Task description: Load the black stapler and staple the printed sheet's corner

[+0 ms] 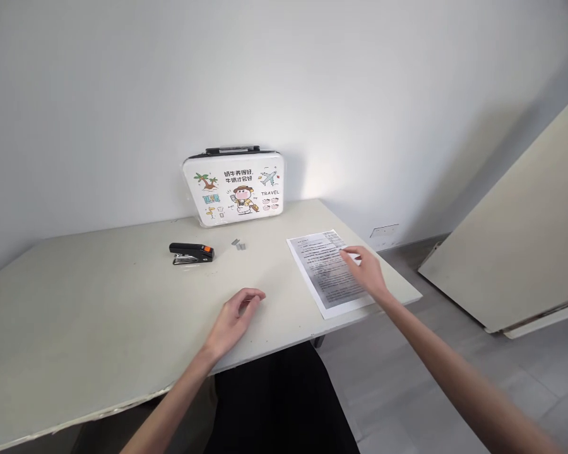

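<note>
My left hand (236, 318) rests at the front part of the table, loosely curled, a gap showing between thumb and fingers and nothing visible in it. Over the right side of a printed sheet of paper (329, 274) is my right hand (366, 271), thumb and fingers apart; whether its fingertips touch the paper I cannot tell. The sheet lies flat near the table's right end, partly covered by that hand. A black stapler (192, 253) with an orange button lies beyond my left hand. Small grey strips, apparently staples (239, 244), lie beside it.
A white case (234, 189) with cartoon prints and a black handle stands against the wall at the table's back. The pale table (99, 315) ends just right of the paper. A pale panel (515, 239) leans on the right above the grey floor (454, 353).
</note>
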Motion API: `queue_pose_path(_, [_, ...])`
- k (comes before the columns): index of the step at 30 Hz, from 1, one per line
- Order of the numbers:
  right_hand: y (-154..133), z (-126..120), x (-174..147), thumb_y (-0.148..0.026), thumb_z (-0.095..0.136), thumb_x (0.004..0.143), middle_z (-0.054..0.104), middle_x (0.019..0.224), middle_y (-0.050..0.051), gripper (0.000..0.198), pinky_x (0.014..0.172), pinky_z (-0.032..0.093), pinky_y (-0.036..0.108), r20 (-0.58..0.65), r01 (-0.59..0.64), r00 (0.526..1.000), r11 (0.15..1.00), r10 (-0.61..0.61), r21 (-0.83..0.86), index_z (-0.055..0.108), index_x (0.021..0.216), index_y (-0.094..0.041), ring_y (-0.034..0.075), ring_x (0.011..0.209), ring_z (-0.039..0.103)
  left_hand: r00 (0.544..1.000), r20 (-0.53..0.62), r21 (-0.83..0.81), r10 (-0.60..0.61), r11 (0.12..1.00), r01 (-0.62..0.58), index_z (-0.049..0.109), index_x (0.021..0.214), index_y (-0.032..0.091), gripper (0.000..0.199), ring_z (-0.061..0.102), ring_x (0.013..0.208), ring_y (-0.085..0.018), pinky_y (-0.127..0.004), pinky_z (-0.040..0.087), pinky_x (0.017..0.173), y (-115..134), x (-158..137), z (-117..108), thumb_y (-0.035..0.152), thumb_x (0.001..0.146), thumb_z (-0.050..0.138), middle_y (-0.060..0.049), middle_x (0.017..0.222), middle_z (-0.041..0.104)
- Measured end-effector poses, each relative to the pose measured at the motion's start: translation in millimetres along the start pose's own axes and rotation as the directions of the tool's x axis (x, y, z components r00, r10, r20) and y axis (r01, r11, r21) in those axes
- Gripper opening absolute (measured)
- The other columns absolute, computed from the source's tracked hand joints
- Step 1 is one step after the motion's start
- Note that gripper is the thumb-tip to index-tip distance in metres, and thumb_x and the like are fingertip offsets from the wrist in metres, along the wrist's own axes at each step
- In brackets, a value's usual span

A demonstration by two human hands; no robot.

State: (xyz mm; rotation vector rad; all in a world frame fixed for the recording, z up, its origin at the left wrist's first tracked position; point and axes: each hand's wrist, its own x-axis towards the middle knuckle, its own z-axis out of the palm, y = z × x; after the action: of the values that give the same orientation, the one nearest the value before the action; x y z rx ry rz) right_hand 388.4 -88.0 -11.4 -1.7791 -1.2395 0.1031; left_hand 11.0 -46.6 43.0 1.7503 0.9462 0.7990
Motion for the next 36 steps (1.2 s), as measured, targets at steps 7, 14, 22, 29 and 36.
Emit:
queue_pose_path(7, [57.0, -22.6, 49.5, -0.038, 0.065, 0.088, 0.07, 0.117, 0.022, 0.023, 0.098, 0.047, 0.049, -0.077, -0.135, 0.989, 0.976, 0.123, -0.172, 0.074, 0.089, -0.017, 0.035, 0.11, 0.063, 0.997, -0.032, 0.213, -0.064, 0.974, 0.07, 0.078, 0.098, 0.028, 0.043, 0.068, 0.1, -0.03, -0.035, 0.053, 0.09, -11.0, -27.0, -66.0, 0.068, 0.089, 0.064, -0.006, 0.104, 0.078])
queue_pose_path(14, [50.0, -23.8, 44.9, -0.042, 0.056, 0.094, 0.071, 0.114, 0.024, 0.035, 0.096, 0.05, 0.049, -0.075, -0.125, 0.991, 0.982, 0.115, -0.143, 0.072, 0.103, -0.013, 0.033, 0.104, 0.067, 0.988, -0.138, 0.224, -0.068, 0.97, 0.098, 0.076, 0.102, 0.027, 0.05, 0.071, 0.098, -0.029, -0.038, 0.053, 0.094, -23.8, -48.7, -81.3, 0.073, 0.091, 0.059, -0.007, 0.1, 0.077])
queue_pose_path(22, [-38.1, -1.9, -48.9, -0.049, 0.055, 0.1, 0.078, 0.111, 0.007, 0.031, 0.082, 0.059, 0.038, 0.239, 0.149, 0.957, 0.985, -0.166, 0.087, 0.072, 0.107, -0.025, 0.024, 0.098, 0.072, 0.985, -0.155, 0.179, -0.078, 0.978, 0.105, 0.075, 0.102, 0.025, 0.054, 0.074, 0.1, -0.029, -0.038, 0.054, 0.097, -27.1, -47.6, -75.1, 0.075, 0.088, 0.063, -0.008, 0.099, 0.079])
queue_pose_path(29, [-112.0, 35.5, -96.4, -0.042, 0.052, 0.104, 0.078, 0.094, 0.003, 0.025, 0.072, 0.054, 0.032, 0.463, 0.059, 0.85, 0.918, -0.252, 0.391, 0.07, 0.099, -0.025, 0.02, 0.085, 0.073, 0.983, -0.159, 0.167, -0.095, 0.979, 0.121, 0.075, 0.105, 0.025, 0.058, 0.072, 0.103, -0.03, -0.042, 0.053, 0.1, -32.3, -48.9, -77.5, 0.078, 0.088, 0.061, -0.009, 0.101, 0.078])
queue_pose_path(36, [-114.6, 43.4, -100.2, -0.041, 0.052, 0.104, 0.077, 0.086, 0.001, 0.024, 0.067, 0.05, 0.031, 0.462, 0.07, 0.853, 0.931, -0.242, 0.359, 0.07, 0.097, -0.026, 0.02, 0.079, 0.07, 0.982, -0.175, 0.143, -0.07, 0.985, 0.095, 0.076, 0.103, 0.024, 0.054, 0.074, 0.1, -0.029, -0.038, 0.055, 0.095, -35.1, -49.2, -76.6, 0.075, 0.088, 0.064, -0.009, 0.099, 0.079])
